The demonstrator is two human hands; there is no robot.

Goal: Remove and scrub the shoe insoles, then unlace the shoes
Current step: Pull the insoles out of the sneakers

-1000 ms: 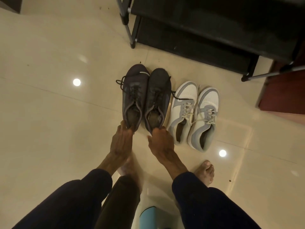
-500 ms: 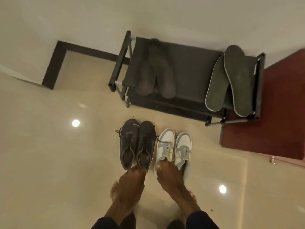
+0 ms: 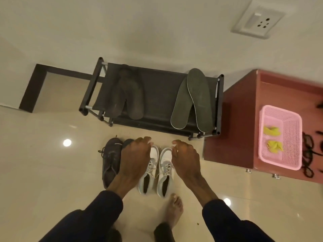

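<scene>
Two white-grey shoes, fully laced.

We see a warm, dim indoor scene, with round lamp reflections glaring on the glossy floor. We note soft overall blur and wide-angle bending toward the edges.

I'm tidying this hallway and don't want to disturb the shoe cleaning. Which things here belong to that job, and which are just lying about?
Part of the job: dark shoes, white-grey shoes, dark insoles, green-grey insoles.

Lying about: shoe rack, pink basket holding yellow items, red cabinet, wall socket.
</scene>
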